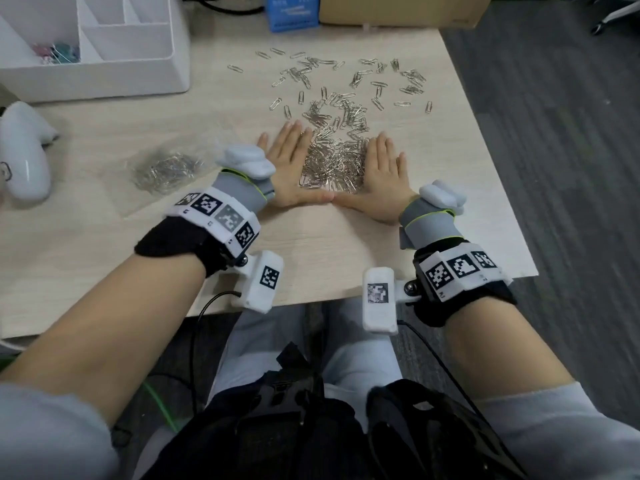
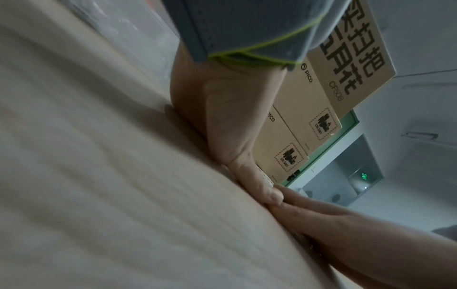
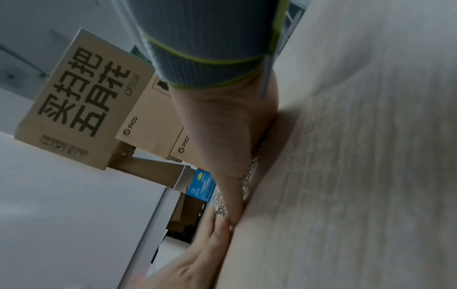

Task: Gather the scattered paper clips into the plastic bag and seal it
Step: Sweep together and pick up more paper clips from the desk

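A dense pile of silver paper clips (image 1: 334, 161) lies on the light wooden table (image 1: 104, 254), flanked by my two hands. My left hand (image 1: 294, 157) lies flat with straight fingers on the pile's left side. On the right side, my right hand (image 1: 382, 168) lies flat the same way. The thumbs touch tip to tip at the pile's near edge. More loose clips (image 1: 346, 81) are scattered farther back. A clear plastic bag (image 1: 162, 171) holding several clips lies on the table to the left. In the right wrist view, clips (image 3: 254, 166) show under the right palm (image 3: 227, 127).
A white desk organiser (image 1: 104, 46) stands at the back left, and a white controller (image 1: 24, 157) lies at the left edge. A blue box (image 1: 292, 12) and cardboard boxes (image 1: 398, 8) stand behind. The table's right edge (image 1: 491, 150) runs close to the scattered clips.
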The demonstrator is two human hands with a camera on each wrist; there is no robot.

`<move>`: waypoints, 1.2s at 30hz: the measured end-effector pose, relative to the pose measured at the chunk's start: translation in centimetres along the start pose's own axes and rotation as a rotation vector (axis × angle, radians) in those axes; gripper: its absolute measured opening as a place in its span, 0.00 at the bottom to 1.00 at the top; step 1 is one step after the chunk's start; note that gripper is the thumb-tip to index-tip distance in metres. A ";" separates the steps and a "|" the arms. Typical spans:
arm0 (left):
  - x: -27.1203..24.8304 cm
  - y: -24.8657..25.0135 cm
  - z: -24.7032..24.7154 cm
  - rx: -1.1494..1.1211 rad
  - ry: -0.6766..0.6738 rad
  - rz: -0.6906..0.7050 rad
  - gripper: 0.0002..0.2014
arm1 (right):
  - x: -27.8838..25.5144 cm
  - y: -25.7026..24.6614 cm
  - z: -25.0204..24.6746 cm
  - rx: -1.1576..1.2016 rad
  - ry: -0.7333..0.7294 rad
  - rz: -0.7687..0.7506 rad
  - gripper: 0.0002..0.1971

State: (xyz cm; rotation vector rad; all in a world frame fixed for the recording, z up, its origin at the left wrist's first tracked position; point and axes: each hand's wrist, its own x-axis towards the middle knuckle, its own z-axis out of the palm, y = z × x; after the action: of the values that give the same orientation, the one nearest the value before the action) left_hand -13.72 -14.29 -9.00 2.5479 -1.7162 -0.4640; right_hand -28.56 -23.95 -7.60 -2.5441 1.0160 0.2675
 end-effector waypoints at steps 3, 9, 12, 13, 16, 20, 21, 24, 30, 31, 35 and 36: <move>1.3 0.5 -0.2 -0.014 -0.014 -0.015 0.54 | 0.9 -0.7 -0.2 0.000 -0.010 0.013 0.47; 3.8 0.3 -3.4 -0.222 0.025 -0.111 0.43 | 4.1 -0.2 -3.2 0.337 0.017 0.001 0.39; 7.1 -2.3 -5.7 -0.270 0.061 -0.222 0.43 | 7.0 1.0 -4.9 0.360 0.125 0.098 0.38; 8.0 -3.3 -5.7 -0.277 0.078 -0.265 0.43 | 7.7 1.4 -5.3 0.342 0.155 0.150 0.38; 9.9 -5.5 -5.6 -0.337 0.160 -0.371 0.39 | 9.9 2.3 -5.9 0.275 0.202 0.281 0.41; 11.9 -7.2 -6.3 -0.271 0.133 -0.424 0.36 | 12.6 2.6 -6.6 0.280 0.160 0.261 0.42; 12.2 -7.4 -6.5 -0.258 0.105 -0.424 0.35 | 13.0 2.3 -6.5 0.265 0.125 0.211 0.42; 12.9 -7.0 -5.8 -0.194 0.013 -0.387 0.35 | 13.6 1.2 -5.7 0.163 0.014 0.064 0.40; 12.4 -4.3 -6.0 -0.141 -0.161 -0.256 0.36 | 14.0 0.3 -6.5 0.232 -0.017 -0.063 0.36; 12.5 -4.3 -6.3 -0.148 -0.152 -0.246 0.35 | 14.3 0.6 -6.8 0.248 0.035 -0.051 0.36; 14.1 -5.5 -6.9 -0.162 0.006 -0.247 0.33 | 16.3 1.7 -7.5 0.247 0.134 0.077 0.38; 14.4 -5.8 -6.8 -0.175 0.025 -0.252 0.32 | 16.7 1.7 -7.5 0.252 0.135 0.095 0.39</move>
State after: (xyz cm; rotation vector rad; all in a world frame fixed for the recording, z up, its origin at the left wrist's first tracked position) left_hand -1.69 -26.12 -6.85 2.6365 -1.2880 -0.5618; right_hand -17.45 -38.58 -6.55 -2.3146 1.1443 -0.0078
